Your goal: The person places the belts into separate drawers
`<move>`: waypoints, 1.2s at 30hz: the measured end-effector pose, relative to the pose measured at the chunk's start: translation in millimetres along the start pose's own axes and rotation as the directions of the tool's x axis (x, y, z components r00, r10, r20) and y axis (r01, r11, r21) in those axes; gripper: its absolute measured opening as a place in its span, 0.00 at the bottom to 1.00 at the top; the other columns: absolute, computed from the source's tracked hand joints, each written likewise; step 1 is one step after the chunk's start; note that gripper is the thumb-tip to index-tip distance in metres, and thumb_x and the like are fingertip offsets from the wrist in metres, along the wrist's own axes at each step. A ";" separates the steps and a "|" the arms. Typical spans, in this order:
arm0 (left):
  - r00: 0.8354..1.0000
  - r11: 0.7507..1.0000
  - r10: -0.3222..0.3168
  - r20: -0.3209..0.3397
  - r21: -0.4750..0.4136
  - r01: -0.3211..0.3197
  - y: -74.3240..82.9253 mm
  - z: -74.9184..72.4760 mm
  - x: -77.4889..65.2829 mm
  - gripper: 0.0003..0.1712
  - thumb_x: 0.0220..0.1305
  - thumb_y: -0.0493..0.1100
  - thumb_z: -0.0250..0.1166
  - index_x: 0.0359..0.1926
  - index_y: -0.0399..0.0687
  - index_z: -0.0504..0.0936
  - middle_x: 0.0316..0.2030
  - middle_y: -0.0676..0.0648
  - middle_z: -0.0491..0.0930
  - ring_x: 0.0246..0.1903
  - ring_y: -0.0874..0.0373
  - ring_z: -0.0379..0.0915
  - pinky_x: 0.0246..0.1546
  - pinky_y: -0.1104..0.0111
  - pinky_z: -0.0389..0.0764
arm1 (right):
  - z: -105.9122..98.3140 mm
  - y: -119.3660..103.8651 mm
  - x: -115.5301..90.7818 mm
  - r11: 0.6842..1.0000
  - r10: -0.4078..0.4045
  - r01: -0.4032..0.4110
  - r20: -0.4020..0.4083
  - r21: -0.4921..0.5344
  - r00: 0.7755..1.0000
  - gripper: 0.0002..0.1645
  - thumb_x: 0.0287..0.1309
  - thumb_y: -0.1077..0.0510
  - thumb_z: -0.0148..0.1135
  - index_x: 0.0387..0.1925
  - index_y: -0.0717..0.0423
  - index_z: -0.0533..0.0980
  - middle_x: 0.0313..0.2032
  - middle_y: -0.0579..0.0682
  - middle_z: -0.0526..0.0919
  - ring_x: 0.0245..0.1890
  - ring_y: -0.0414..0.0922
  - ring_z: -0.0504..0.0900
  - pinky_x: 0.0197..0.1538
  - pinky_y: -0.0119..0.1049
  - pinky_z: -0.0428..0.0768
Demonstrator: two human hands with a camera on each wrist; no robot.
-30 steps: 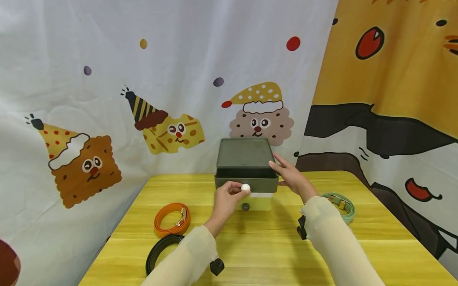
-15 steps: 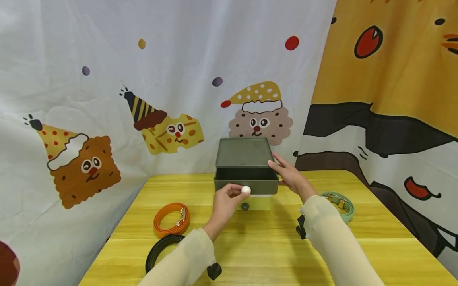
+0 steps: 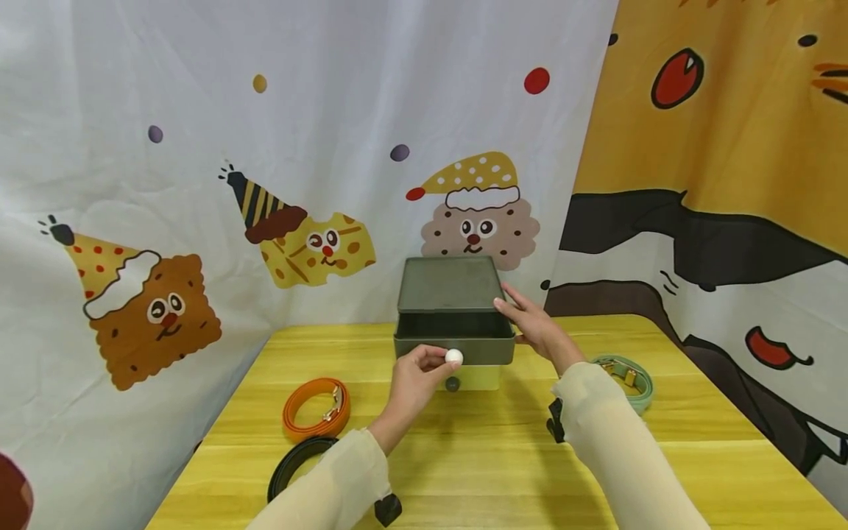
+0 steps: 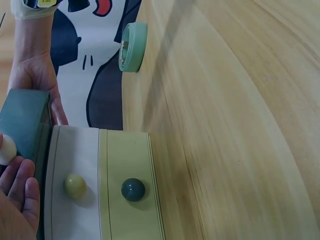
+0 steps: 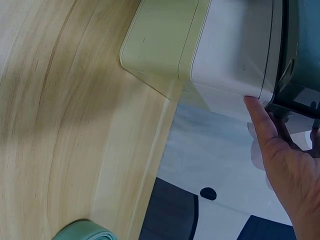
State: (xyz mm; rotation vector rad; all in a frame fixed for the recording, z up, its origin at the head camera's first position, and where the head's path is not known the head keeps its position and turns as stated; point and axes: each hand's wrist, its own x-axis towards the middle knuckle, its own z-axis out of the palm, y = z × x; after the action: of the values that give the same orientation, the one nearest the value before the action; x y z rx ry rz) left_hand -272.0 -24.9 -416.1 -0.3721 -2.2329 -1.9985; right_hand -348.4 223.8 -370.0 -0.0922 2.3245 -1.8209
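Note:
A small stacked drawer box stands at the back of the table, its dark green top drawer pulled partway out. My left hand pinches that drawer's white knob between thumb and fingers. On the box's right side rests my right hand, thumb at the top edge; the right wrist view shows a straight finger touching the white tier. Below, in the left wrist view, are a white drawer with a yellow knob and a pale yellow drawer with a dark knob.
Left of the box lie a coiled orange belt and a coiled black belt, the latter partly behind my left sleeve. A coiled green belt lies to the right. A patterned curtain hangs behind the wooden table.
The top drawer has slid a little further out toward me, with my left hand moving back on its knob. My right hand has stayed on the box's side.

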 end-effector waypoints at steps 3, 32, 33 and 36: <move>1.000 1.000 -0.001 0.005 0.010 0.001 1.1 -0.4 -1.1 0.14 0.58 0.45 0.75 0.43 0.45 0.85 0.36 0.50 0.86 0.37 0.57 0.82 0.39 0.65 0.81 | 0.1 -0.8 0.4 1.000 0.001 -0.001 -0.003 -0.006 1.000 0.45 0.70 0.35 0.52 0.79 0.28 0.40 0.78 0.57 0.39 0.76 0.59 0.43 0.67 0.67 0.56; 0.999 0.999 -0.032 0.032 0.023 0.032 6.6 -4.7 -13.3 0.14 0.58 0.45 0.75 0.42 0.44 0.85 0.36 0.49 0.86 0.38 0.57 0.82 0.39 0.65 0.80 | -0.7 3.7 1.3 1.000 -0.009 0.009 -0.002 0.001 1.000 0.48 0.67 0.33 0.53 0.79 0.29 0.40 0.78 0.57 0.40 0.76 0.58 0.45 0.68 0.65 0.57; 0.999 0.999 -0.034 0.033 0.023 0.033 6.6 -4.8 -13.6 0.14 0.58 0.45 0.75 0.42 0.44 0.85 0.36 0.49 0.86 0.37 0.57 0.82 0.39 0.65 0.80 | -0.7 3.7 1.3 1.000 -0.008 0.008 -0.003 0.000 1.000 0.48 0.67 0.32 0.53 0.79 0.29 0.40 0.78 0.57 0.40 0.76 0.58 0.45 0.68 0.65 0.57; 0.999 0.999 -0.036 0.037 0.023 0.035 6.1 -5.0 -14.7 0.15 0.57 0.45 0.75 0.43 0.44 0.85 0.36 0.49 0.86 0.38 0.57 0.82 0.39 0.65 0.81 | -0.9 3.5 1.1 1.000 -0.009 0.009 -0.005 0.002 1.000 0.48 0.68 0.33 0.53 0.79 0.29 0.40 0.78 0.57 0.40 0.76 0.58 0.46 0.68 0.65 0.57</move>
State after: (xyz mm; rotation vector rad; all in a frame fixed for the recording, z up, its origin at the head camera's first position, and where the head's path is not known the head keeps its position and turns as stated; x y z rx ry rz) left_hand -256.6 -30.8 -413.3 -0.3733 -2.2978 -1.9990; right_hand -349.5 225.4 -373.3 -0.0976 2.3293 -1.8299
